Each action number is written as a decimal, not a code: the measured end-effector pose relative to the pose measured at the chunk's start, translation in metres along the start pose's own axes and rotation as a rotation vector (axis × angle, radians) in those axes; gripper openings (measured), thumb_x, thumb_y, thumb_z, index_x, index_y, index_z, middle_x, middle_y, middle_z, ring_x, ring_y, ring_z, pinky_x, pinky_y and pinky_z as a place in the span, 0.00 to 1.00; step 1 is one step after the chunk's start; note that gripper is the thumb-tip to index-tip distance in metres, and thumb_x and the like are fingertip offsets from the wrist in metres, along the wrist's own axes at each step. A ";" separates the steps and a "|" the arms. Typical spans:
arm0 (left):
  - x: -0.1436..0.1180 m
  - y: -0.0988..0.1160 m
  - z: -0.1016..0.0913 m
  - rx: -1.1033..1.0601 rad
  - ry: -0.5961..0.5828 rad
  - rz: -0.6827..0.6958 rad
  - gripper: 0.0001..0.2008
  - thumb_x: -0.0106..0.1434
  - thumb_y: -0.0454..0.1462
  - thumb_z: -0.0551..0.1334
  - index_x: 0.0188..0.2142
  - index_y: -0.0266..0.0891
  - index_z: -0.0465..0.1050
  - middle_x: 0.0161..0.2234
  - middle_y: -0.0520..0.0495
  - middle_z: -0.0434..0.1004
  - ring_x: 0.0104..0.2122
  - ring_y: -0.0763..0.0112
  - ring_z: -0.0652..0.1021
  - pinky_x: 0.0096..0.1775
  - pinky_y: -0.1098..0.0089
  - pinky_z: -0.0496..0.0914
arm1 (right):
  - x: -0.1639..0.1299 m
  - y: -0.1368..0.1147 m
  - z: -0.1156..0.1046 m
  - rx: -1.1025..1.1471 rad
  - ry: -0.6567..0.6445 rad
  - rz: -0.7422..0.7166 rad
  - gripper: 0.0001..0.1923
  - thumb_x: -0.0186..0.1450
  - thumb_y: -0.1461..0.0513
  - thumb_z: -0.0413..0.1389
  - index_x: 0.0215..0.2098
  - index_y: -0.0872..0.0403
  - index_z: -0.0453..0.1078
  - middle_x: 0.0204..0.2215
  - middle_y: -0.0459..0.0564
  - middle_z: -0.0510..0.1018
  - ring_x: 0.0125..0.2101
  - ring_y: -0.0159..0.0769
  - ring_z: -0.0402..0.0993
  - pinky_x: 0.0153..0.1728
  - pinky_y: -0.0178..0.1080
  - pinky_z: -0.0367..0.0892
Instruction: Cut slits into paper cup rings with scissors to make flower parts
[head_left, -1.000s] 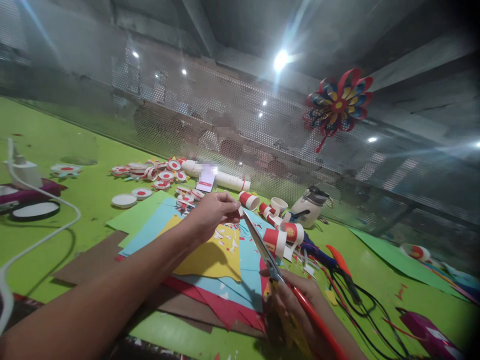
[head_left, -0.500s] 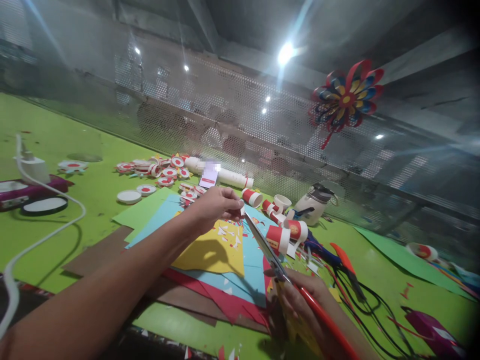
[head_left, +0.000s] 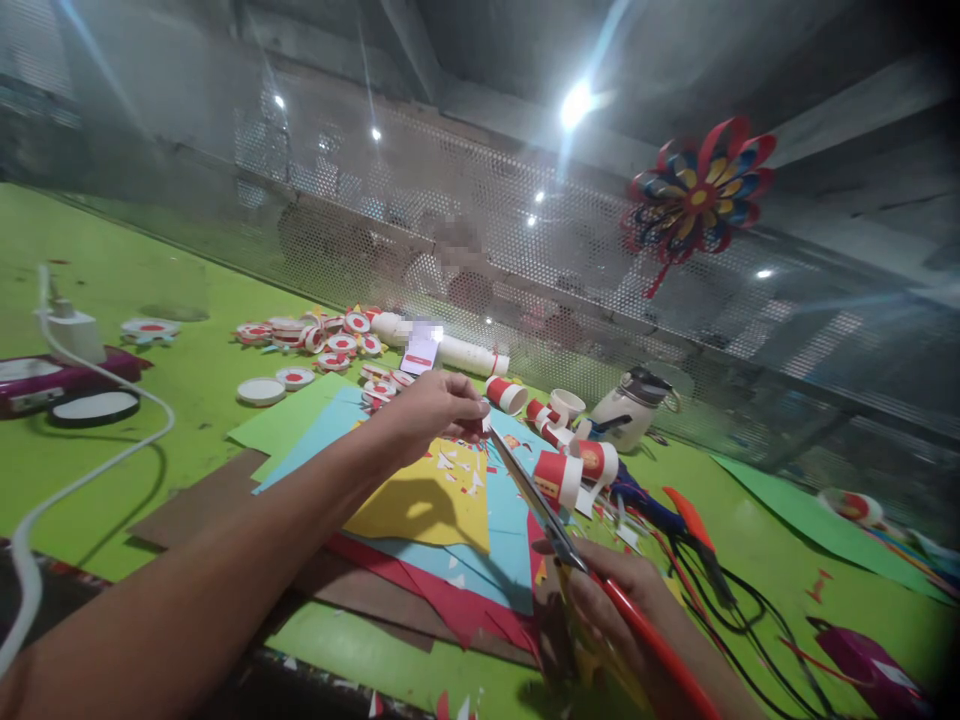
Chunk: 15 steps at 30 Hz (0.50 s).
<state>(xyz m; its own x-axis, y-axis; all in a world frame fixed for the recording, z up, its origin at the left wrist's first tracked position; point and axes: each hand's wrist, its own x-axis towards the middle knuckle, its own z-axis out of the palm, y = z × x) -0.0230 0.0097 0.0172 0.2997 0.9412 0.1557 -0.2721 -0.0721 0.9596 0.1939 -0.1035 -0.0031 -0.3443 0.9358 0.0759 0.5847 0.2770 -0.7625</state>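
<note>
My left hand pinches a small white piece of paper, most of it hidden by the fingers. In my right hand is a pair of scissors with red handles, its long blades pointing up and left. The blade tips meet or nearly meet the white piece; whether they cut into it I cannot tell. Under both hands lie a yellow sheet strewn with white and red scraps, a light blue sheet and red paper.
Red and white paper cups and a jug stand to the right, near a glue gun with black cable. Behind lie round paper pieces, a phone and a white roll. A white cord crosses the left side.
Almost nothing differs. The whole view has shifted slightly, and both hands keep nearly the same pose with the scissor tips at the white piece.
</note>
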 end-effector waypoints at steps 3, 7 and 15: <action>0.000 0.000 0.000 0.007 -0.005 0.002 0.07 0.51 0.27 0.61 0.20 0.32 0.66 0.15 0.50 0.69 0.18 0.76 0.71 0.28 0.70 0.67 | 0.000 0.001 0.001 0.038 -0.011 0.013 0.23 0.62 0.45 0.46 0.28 0.56 0.67 0.16 0.45 0.68 0.17 0.30 0.63 0.18 0.32 0.56; -0.001 0.000 0.000 0.012 -0.005 0.000 0.06 0.51 0.28 0.62 0.20 0.32 0.67 0.16 0.49 0.70 0.19 0.75 0.72 0.28 0.70 0.67 | 0.000 0.000 0.001 0.058 -0.007 0.045 0.23 0.61 0.45 0.47 0.28 0.56 0.68 0.15 0.43 0.64 0.15 0.28 0.59 0.18 0.32 0.54; 0.001 -0.002 -0.001 0.019 -0.023 0.005 0.06 0.50 0.29 0.62 0.20 0.32 0.67 0.16 0.49 0.70 0.19 0.76 0.72 0.28 0.70 0.67 | -0.001 0.001 0.001 0.101 -0.023 0.029 0.22 0.62 0.46 0.48 0.26 0.55 0.68 0.14 0.41 0.63 0.15 0.27 0.57 0.17 0.31 0.51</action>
<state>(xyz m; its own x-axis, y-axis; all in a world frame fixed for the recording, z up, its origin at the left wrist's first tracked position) -0.0235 0.0110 0.0155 0.3191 0.9332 0.1651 -0.2561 -0.0828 0.9631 0.1940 -0.1041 -0.0047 -0.3457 0.9375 0.0391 0.5177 0.2254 -0.8253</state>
